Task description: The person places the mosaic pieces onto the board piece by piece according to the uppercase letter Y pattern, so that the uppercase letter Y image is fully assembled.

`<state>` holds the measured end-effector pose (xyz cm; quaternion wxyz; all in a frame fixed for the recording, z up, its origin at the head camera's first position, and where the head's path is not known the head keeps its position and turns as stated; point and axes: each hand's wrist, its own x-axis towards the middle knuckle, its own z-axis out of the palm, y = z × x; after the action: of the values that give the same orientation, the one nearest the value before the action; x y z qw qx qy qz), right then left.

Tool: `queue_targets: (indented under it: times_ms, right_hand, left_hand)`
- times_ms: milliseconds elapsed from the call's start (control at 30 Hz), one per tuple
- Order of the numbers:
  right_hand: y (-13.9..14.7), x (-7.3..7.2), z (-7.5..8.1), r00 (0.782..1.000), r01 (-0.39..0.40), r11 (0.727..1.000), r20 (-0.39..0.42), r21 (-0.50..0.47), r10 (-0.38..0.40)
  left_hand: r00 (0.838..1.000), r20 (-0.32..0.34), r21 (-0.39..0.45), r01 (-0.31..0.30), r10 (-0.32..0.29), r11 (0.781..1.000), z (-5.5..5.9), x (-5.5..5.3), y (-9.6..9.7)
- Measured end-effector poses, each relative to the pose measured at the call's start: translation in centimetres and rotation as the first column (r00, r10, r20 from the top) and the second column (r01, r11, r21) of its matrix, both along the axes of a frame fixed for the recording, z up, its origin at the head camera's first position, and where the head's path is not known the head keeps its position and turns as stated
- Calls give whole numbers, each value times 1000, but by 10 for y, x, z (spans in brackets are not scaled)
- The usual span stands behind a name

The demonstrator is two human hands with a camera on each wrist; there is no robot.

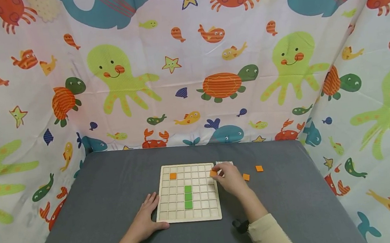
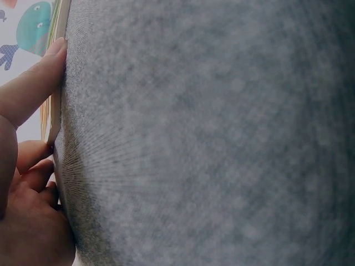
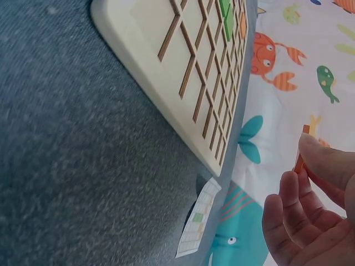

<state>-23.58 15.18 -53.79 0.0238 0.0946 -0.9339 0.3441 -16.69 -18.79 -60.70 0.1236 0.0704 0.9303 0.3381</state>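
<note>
A pale wooden grid board lies on the grey cloth. It bears an orange tile at upper left and a column of green tiles near its middle. My left hand rests at the board's near left corner, its fingers spread along the left side and the thumb touching the front edge. My right hand pinches another square orange tile between thumb and fingers. In the head view, that tile overlaps the board's upper right squares.
Two loose orange tiles, a nearer tile and a farther tile, lie right of my right hand. A white card printed with a coloured grid lies by the board's far right corner. Behind the table hangs a sea-animal curtain.
</note>
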Motion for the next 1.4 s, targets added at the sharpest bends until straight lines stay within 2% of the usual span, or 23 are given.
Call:
queue_targets:
  times_ms: [300, 500, 733, 1067, 1400]
  right_hand:
    - [-14, -4, 2, 998, -53, 999, -22, -5, 53]
    - [-23, -8, 1, 999, -49, 999, 19, -18, 49]
    - [-31, -12, -1, 996, -78, 996, 46, -34, 79]
    - [-42, -13, 1, 993, -116, 993, 22, -32, 117]
    - [-56, -11, 7, 986, -152, 987, 58, -44, 154]
  left_hand:
    - [1000, 9, -13, 2, -2, 1000, -1, -1, -1]
    - [1000, 14, -6, -1, 1, 1000, -1, -1, 0]
    - [1000, 16, 3, -4, 4, 1000, -2, -2, 0]
    - [1000, 6, -1, -2, 2, 1000, -3, -1, 0]
    - [1000, 10, -3, -8, 9, 1000, -2, -1, 0]
